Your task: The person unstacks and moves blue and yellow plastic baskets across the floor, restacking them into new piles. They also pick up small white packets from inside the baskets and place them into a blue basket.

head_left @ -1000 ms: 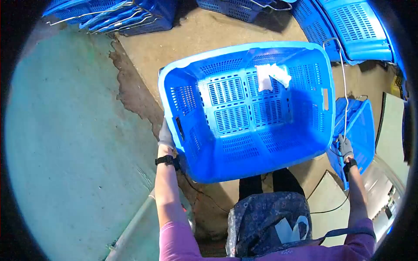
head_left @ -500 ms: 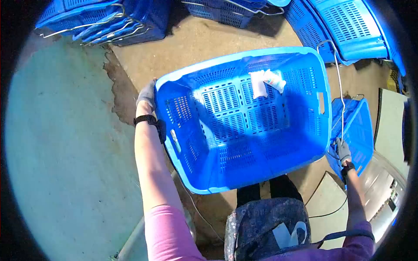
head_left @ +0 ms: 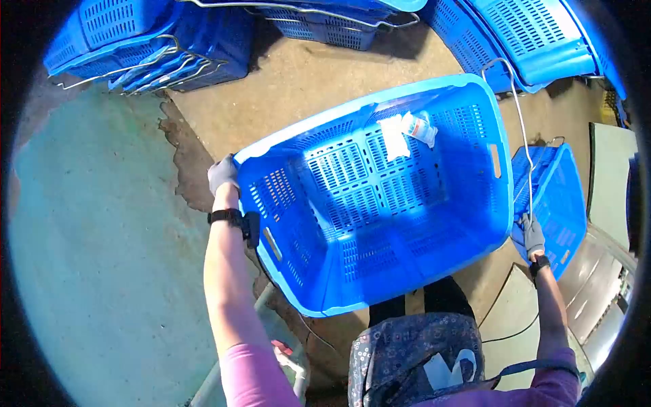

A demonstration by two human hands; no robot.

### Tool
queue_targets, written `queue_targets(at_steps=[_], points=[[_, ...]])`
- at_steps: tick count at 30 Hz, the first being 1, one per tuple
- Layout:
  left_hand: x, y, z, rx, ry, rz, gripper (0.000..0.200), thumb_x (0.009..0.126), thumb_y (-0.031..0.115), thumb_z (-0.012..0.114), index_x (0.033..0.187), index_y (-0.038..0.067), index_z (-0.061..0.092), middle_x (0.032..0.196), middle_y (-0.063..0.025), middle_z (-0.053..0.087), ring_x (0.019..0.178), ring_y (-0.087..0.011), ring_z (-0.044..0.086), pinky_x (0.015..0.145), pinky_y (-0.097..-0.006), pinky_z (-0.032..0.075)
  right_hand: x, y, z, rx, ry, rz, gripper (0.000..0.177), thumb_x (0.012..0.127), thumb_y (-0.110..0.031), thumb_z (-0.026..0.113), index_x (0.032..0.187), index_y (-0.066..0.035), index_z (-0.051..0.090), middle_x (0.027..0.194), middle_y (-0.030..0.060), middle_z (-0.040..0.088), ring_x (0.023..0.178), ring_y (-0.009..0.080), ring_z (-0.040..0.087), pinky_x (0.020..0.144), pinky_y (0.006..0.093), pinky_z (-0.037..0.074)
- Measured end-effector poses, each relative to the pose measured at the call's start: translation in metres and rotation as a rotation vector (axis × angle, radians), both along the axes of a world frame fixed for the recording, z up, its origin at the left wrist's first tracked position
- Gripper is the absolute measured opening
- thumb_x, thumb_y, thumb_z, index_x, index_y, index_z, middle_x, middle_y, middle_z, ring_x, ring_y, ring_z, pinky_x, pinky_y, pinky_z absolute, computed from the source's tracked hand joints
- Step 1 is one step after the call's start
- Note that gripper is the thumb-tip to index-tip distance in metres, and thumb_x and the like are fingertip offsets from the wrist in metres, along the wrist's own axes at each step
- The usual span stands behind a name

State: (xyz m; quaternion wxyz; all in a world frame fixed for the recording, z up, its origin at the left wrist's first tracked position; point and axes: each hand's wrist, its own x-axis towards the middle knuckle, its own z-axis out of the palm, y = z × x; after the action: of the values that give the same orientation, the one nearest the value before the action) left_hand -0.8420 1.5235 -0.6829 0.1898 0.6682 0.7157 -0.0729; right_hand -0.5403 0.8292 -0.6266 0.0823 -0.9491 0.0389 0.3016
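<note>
A large blue plastic basket (head_left: 413, 234) with slotted walls sits in front of me, tilted in the view. Inside it, on the slotted bottom, lie a white crumpled packet (head_left: 393, 138) and a small white bottle-like item (head_left: 420, 129). My left hand (head_left: 222, 175), in a grey glove, is closed over the basket's upper left corner. On the right side, my gloved right hand (head_left: 533, 235) is wrapped round the lower part of a bent metal wire handle (head_left: 523, 129) beside the basket. Some of its fingers are hidden.
Stacked blue baskets with wire handles stand at the upper left (head_left: 203, 61), top middle (head_left: 325, 30) and upper right (head_left: 536, 41). Another blue basket (head_left: 563, 203) is behind my right hand. A green painted floor area (head_left: 108, 237) spreads at left; a pale pipe (head_left: 291, 366) is low down.
The large basket has turned slightly, its left end lower in the view. My left hand has shifted down and left with it. My right hand stays at the wire handle.
</note>
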Motion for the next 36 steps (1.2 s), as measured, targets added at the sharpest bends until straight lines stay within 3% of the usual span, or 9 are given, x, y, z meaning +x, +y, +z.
queue_targets(at_steps=[7,14,16,22,24,26,28,33,36], points=[[-0.043,-0.006,0.008,-0.137,-0.429,0.11,0.04,0.074,0.037,0.054,0.092,0.003,0.062,0.085,-0.0147,0.063,0.081,-0.0229,0.059,0.076,-0.0322,0.043,0.018,-0.082,-0.043,0.136,-0.095,-0.007,0.033,0.089,-0.031,0.045,0.109,-0.005,0.051,0.084,0.0071,0.057,0.07,0.0142,0.05,0.062,0.0277,0.041],[-0.03,0.026,0.012,-0.295,0.008,-0.376,0.042,0.078,0.039,0.044,0.099,0.006,0.06,0.096,-0.0163,0.06,0.096,-0.0248,0.055,0.082,-0.0319,0.04,0.055,-0.115,-0.08,0.134,-0.007,-0.163,0.025,0.091,-0.028,0.039,0.095,-0.009,0.054,0.058,-0.0012,0.043,0.046,0.0083,0.039,0.042,0.0238,0.032],[-0.042,0.052,-0.035,-0.42,-0.165,-0.242,0.04,0.079,0.032,0.043,0.11,0.009,0.055,0.107,-0.0145,0.057,0.1,-0.0238,0.053,0.084,-0.0311,0.039,0.066,-0.147,-0.108,0.06,-0.208,0.051,0.024,0.091,-0.026,0.037,0.098,-0.009,0.052,0.057,-0.0015,0.041,0.043,0.0083,0.037,0.04,0.0244,0.032],[-0.019,0.055,-0.048,-0.442,-0.542,-0.593,0.039,0.082,0.021,0.04,0.115,0.002,0.05,0.103,-0.01,0.058,0.09,-0.0168,0.053,0.08,-0.0252,0.041,0.078,-0.154,-0.125,0.331,-0.177,-0.141,0.023,0.092,-0.027,0.037,0.086,-0.012,0.053,0.049,-0.005,0.033,0.038,0.0071,0.031,0.035,0.0239,0.025],[-0.008,0.039,-0.03,-0.486,-0.526,-0.566,0.035,0.082,0.023,0.041,0.105,0.002,0.056,0.094,-0.0078,0.06,0.084,-0.0166,0.055,0.078,-0.0252,0.042,0.08,-0.153,-0.128,0.347,-0.187,-0.118,0.024,0.091,-0.029,0.038,0.083,-0.012,0.052,0.048,-0.005,0.032,0.037,0.0071,0.031,0.035,0.0239,0.025],[-0.016,0.049,-0.052,-0.672,-0.996,0.127,0.03,0.082,0.027,0.042,0.089,0.003,0.059,0.082,-0.0051,0.06,0.074,-0.0169,0.055,0.073,-0.0267,0.043,0.082,-0.145,-0.123,0.291,-0.112,-0.173,0.028,0.091,-0.032,0.037,0.086,-0.01,0.053,0.049,-0.0053,0.032,0.038,0.0076,0.03,0.036,0.0239,0.026],[-0.025,0.064,-0.081,-0.603,-1.116,0.325,0.033,0.081,0.032,0.04,0.069,0.005,0.054,0.068,-0.0038,0.056,0.063,-0.0181,0.051,0.065,-0.0288,0.043,0.094,-0.183,-0.144,0.345,-0.193,-0.048,0.03,0.091,-0.033,0.036,0.09,-0.009,0.054,0.051,-0.0055,0.033,0.04,0.0078,0.03,0.037,0.0232,0.027],[-0.021,0.055,-0.075,-0.966,-1.385,0.212,0.042,0.083,0.037,0.035,0.073,0.002,0.056,0.073,-0.0064,0.058,0.069,-0.0194,0.053,0.067,-0.0328,0.043,0.083,-0.131,-0.109,0.2,-0.073,-0.214,0.027,0.091,-0.03,0.037,0.092,-0.011,0.056,0.052,-0.0054,0.033,0.041,0.0068,0.032,0.037,0.023,0.028],[-0.008,0.04,-0.066,-0.719,-1.29,0.334,0.038,0.083,0.035,0.035,0.059,0.008,0.047,0.059,-0.0026,0.051,0.059,-0.0183,0.048,0.059,-0.0305,0.04,0.073,-0.116,-0.093,0.15,-0.137,-0.146,0.027,0.091,-0.028,0.036,0.094,-0.011,0.056,0.053,-0.005,0.035,0.044,0.0067,0.034,0.038,0.0229,0.03]])
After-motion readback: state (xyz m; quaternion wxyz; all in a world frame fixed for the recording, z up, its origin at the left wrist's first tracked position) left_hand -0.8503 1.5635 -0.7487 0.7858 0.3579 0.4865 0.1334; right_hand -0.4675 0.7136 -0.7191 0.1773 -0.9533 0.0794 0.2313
